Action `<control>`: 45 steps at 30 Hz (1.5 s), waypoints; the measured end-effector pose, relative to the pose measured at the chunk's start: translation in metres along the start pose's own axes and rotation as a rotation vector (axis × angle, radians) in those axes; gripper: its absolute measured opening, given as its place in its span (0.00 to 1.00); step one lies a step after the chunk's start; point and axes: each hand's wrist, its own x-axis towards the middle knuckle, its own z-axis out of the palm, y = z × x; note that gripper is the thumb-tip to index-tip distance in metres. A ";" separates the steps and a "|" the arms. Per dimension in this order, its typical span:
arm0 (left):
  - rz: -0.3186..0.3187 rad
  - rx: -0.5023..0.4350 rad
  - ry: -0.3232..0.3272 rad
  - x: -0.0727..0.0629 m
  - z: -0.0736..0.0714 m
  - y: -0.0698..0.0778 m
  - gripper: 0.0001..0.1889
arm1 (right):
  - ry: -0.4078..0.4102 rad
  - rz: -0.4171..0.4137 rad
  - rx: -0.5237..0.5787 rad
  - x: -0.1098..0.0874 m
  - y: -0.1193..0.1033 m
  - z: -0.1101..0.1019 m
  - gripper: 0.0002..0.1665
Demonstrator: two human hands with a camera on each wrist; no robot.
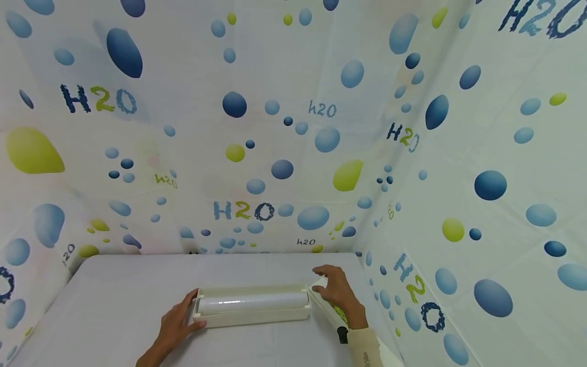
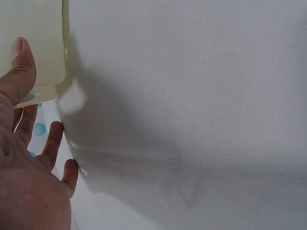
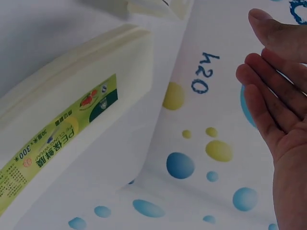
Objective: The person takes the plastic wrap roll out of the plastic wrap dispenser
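Observation:
A long cream cling wrap dispenser box (image 1: 257, 320) lies on the table with a clear roll of plastic film (image 1: 252, 302) inside it. My left hand (image 1: 176, 318) grips the box's left end, thumb at the front corner and fingers toward the back. In the left wrist view, the thumb of the left hand (image 2: 24, 158) lies over the cream end. Past the box's right end, my right hand (image 1: 338, 291) is held with fingers apart and bent, nothing between them. Beneath it a cream cover (image 3: 134, 62) with a green label (image 3: 72, 129) reading PE cling wrap stands at an angle.
A white cloth covers the table (image 1: 124, 290). Behind and to the right hang white curtains (image 1: 275, 132) printed with blue and green drops and H2O lettering. A small black piece (image 1: 342, 335) shows by the right wrist.

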 end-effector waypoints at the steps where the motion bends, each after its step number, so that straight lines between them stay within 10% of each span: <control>1: -0.002 -0.001 -0.001 0.000 0.000 0.000 0.51 | -0.012 -0.002 0.004 0.002 -0.002 0.002 0.26; 17: 0.037 -0.003 0.067 -0.002 0.004 -0.007 0.50 | -0.178 0.018 -0.004 0.003 -0.008 0.032 0.26; 45: -0.027 -0.028 -0.004 -0.003 0.000 0.002 0.51 | -0.281 -0.051 -0.196 0.008 -0.009 0.057 0.27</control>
